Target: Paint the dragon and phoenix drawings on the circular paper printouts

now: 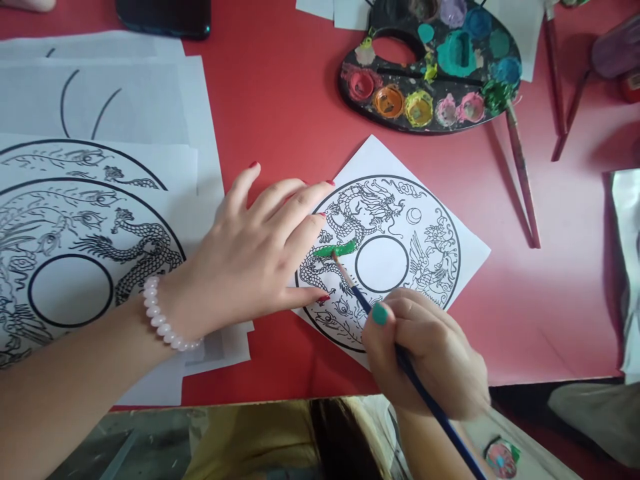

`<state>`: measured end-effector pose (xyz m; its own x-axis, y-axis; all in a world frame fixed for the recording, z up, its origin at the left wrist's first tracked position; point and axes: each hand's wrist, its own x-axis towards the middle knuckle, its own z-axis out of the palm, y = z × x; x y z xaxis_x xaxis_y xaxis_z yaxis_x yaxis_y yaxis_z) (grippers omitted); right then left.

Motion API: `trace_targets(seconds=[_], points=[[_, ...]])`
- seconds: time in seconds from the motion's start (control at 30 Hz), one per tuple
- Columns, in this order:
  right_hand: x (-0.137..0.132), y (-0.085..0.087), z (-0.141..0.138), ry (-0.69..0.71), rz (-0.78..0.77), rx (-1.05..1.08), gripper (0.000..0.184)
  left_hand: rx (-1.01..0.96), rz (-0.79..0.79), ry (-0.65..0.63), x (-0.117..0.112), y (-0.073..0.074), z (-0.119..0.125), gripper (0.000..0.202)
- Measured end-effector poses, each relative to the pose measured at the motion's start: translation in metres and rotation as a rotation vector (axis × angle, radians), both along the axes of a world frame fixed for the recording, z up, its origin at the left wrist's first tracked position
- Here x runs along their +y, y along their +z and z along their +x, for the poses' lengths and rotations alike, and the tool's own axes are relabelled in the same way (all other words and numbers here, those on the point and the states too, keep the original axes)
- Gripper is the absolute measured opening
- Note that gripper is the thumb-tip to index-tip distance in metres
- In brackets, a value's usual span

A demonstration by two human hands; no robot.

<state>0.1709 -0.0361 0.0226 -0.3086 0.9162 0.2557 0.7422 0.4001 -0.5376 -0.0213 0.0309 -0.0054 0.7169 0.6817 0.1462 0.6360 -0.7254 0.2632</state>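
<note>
A white sheet (465,250) with a round printed dragon-and-phoenix design lies turned cornerwise on the red table. My left hand (255,247) rests at its left side with fingers spread, some tips on the paper; a beaded bracelet (161,317) circles the wrist. Near the lower edge of the sheet, my right hand (425,353) is closed around a blue-handled paintbrush (361,299). Its bristles touch a wet-looking green stroke (345,249) on the dragon's body. The rest of the design is bare black line work.
Above the sheet sits a black paint palette (407,80) with several colours; a red-handled brush (523,173) leans from its green well. More brushes (555,80) and a purple container (617,50) stand right. Printed sheets (200,120) are stacked left, below a dark phone (165,17).
</note>
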Motion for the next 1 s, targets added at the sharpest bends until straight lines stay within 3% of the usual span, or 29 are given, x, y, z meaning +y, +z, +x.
trace_targets(seconds=[0.13, 0.3, 0.47, 0.63, 0.73, 0.83, 1.0], points=[[-0.002, -0.008, -0.005, 0.057, 0.086, 0.117, 0.037, -0.016, 0.006, 0.003, 0.0, -0.001, 0.0, 0.048], [0.0, -0.006, -0.002, -0.049, 0.044, 0.06, 0.04, -0.035, -0.01, 0.012, -0.001, -0.001, 0.0, 0.045], [-0.002, -0.006, 0.0, 0.121, -0.022, 0.105, 0.039, -0.03, -0.004, 0.007, 0.0, -0.001, 0.0, 0.045], [-0.001, -0.005, 0.004, -0.005, -0.005, 0.148, 0.04, -0.043, -0.013, 0.01, 0.0, -0.001, 0.0, 0.046], [0.003, -0.003, 0.006, 0.041, -0.075, 0.082, 0.042, -0.033, -0.012, 0.01, 0.0, 0.0, 0.0, 0.045], [0.004, -0.002, 0.007, 0.08, -0.049, 0.113, 0.041, -0.02, -0.012, 0.007, 0.0, 0.0, 0.0, 0.045], [0.003, -0.001, 0.008, 0.041, -0.049, 0.073, 0.041, -0.017, -0.009, 0.002, 0.0, 0.0, 0.0, 0.047]])
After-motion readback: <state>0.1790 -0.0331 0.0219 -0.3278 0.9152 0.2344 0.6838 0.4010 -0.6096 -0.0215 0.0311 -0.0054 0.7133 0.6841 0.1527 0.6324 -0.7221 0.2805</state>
